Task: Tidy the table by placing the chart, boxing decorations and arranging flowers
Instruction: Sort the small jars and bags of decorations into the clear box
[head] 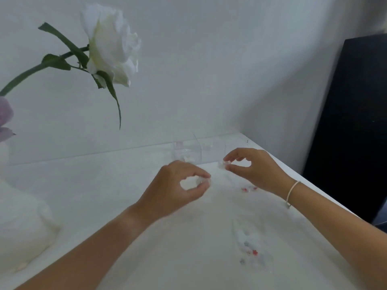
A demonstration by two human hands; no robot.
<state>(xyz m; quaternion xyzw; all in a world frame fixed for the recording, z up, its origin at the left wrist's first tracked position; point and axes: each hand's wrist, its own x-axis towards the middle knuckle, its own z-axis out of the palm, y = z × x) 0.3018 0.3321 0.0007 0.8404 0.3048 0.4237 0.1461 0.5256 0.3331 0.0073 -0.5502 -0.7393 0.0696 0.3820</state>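
Head: two hands (178, 185) (251, 166) pinch two decorations (202, 181) (222, 164) (pale).

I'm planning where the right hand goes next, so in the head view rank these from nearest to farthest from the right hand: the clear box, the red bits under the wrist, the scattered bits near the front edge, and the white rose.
From the right hand:
1. Red bits, just below it.
2. Clear box, behind, to its left; close to call with 1.
3. Scattered bits, toward the front edge.
4. White rose, high, far left.
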